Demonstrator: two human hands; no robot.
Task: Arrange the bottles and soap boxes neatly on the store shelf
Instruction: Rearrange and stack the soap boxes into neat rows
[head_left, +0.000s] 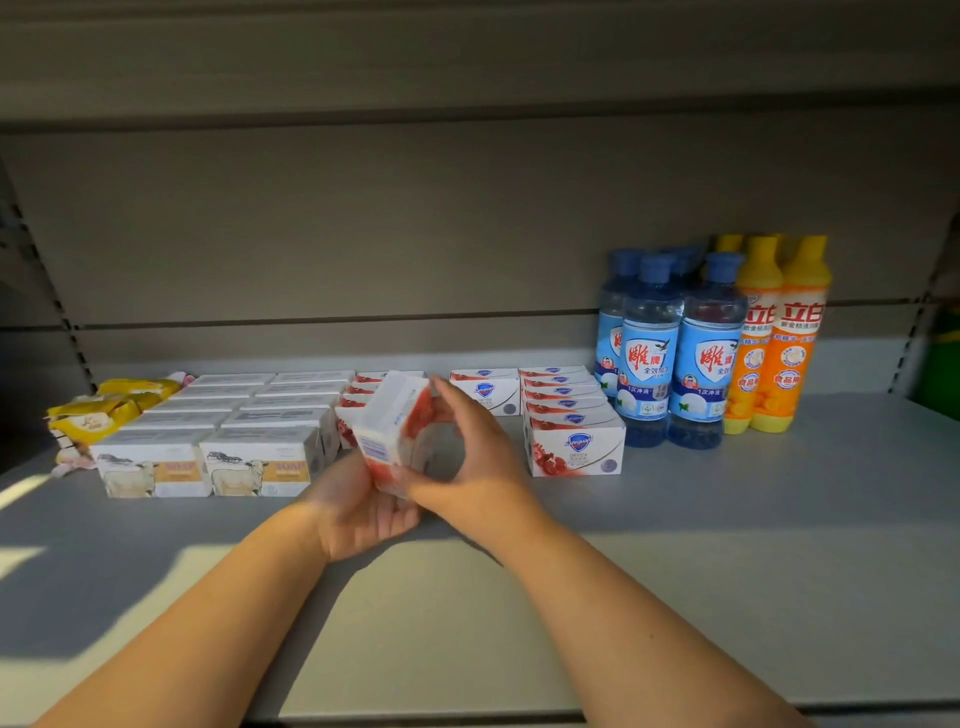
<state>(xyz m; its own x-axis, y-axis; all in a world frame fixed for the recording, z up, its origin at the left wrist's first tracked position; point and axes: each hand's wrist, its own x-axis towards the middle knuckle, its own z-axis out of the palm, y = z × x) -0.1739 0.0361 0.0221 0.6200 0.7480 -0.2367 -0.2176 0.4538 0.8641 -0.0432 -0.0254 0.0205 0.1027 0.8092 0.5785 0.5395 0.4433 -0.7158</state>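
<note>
1. Gripping the tilted soap box (393, 426), your left hand (363, 506) and right hand (470, 452) curl round it above the shelf (727, 519), left of the red-white row (566, 405).
2. Probably light, crushable card: hold the flat faces.

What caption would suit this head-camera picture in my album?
Left hand and right hand grip red soap boxes over the shelf, left of the blue bottles.

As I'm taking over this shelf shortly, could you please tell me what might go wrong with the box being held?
1. The soap box is tilted off the shelf between the left hand and right hand. It may slip and knock the short row behind it crooked.
2. On setting it down, the right hand could nudge the full row, which is close beside the blue bottles.
</note>
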